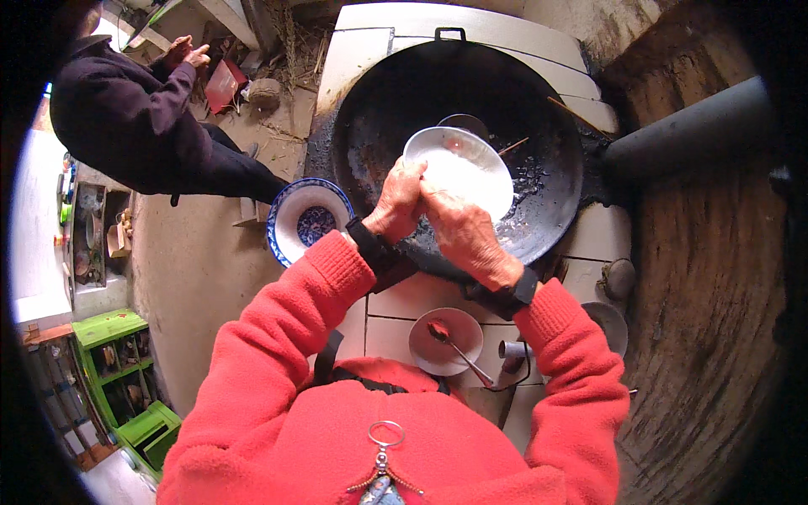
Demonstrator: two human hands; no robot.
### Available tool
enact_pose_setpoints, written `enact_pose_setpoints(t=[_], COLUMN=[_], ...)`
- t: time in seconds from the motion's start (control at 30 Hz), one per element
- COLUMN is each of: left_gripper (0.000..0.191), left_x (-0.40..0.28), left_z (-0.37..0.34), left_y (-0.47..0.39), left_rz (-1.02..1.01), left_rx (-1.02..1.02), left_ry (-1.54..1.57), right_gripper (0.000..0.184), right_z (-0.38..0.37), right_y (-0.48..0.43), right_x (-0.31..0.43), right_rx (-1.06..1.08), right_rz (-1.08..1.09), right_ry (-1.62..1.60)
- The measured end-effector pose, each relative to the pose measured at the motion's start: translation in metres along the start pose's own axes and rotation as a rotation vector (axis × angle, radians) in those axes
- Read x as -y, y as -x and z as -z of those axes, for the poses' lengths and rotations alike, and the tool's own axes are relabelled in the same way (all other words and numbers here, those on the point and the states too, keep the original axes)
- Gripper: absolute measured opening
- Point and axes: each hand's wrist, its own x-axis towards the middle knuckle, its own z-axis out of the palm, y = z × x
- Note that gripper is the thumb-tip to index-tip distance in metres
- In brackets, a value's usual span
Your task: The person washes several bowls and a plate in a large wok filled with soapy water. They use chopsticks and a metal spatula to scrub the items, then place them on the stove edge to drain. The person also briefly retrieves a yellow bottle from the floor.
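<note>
Both my hands are at the near-left rim of a white bowl (486, 161), which is over a big black iron wok (379, 107). My left hand (399, 201) grips the bowl's left side. Close against it, my right hand (464, 237) holds the near edge, its fingertips partly hidden. Glare washes out the inside of the bowl, so its contents cannot be told. A dark round utensil (466, 121) shows behind the bowl, along with a thin stick (514, 146). Dark wet-looking residue (536, 183) marks the wok's right side.
A blue-and-white bowl (273, 230) stands left of the wok. Nearer me, a bowl (420, 353) holds a metal spoon (464, 356), beside a grey cylinder (512, 351). Another bowl (611, 325) is partly behind my right sleeve. A thick grey pipe (688, 126) rises right; a person (126, 120) stands left.
</note>
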Motion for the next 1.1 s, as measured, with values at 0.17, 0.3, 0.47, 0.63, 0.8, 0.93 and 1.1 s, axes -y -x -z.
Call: enact_pose_setpoints(t=[0.17,0.3,0.47,0.63,0.8,0.93,1.1], left_gripper=[0.054,0.047,0.036,0.042,0.042,0.014,0.030], left_x=[-0.031,-0.038,0.005,0.031,-0.018,-0.047,-0.032], left_z=[0.028,0.059,0.028,0.001,0.009,-0.007,-0.033], left_y=[0.000,-0.002,0.001,0.006,-0.027,-0.046,-0.016], left_rz=[-0.513,-0.318,-0.025,0.241,-0.135,-0.704,-0.776], left_rx=[0.249,0.195,0.116,0.078,0.393,0.490,0.546], left_ry=[-0.721,-0.731,0.151,0.233,-0.466,-1.313,-1.599], right_gripper=[0.034,0.033,0.053,0.036,0.031,0.033,0.024], right_z=[0.024,0.060,0.057,0.066,0.095,0.097,0.082], right_y=[0.016,0.018,0.002,-0.006,0.002,-0.002,-0.009], right_x=[-0.017,-0.046,-0.032,-0.015,-0.009,0.000,-0.005], right_rx=[0.071,0.132,0.132,-0.170,-0.096,0.026,0.118], right_rz=[0.308,-0.162,-0.797,-0.549,-0.226,-0.143,-0.122], right_ry=[0.344,0.669,-0.810,-0.399,0.103,0.524,0.732])
